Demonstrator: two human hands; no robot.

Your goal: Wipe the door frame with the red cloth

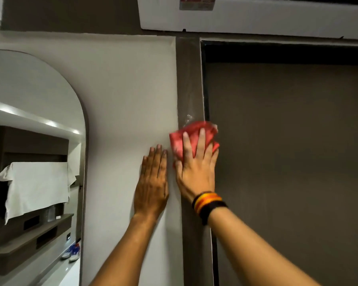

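The door frame (189, 83) is a dark brown upright strip between the pale wall and the brown door. My right hand (195, 168), with striped bands on the wrist, presses the red cloth (191, 134) flat against the frame at mid height. The cloth is folded and slightly blurred, and its lower part is hidden under my fingers. My left hand (152, 182) lies flat on the pale wall just left of the frame, fingers together and pointing up, holding nothing.
The brown door (287, 151) fills the right side. A white air conditioner (246, 15) hangs above the frame. An arched mirror (35, 131) on the left wall reflects shelves, a white cloth and shoes.
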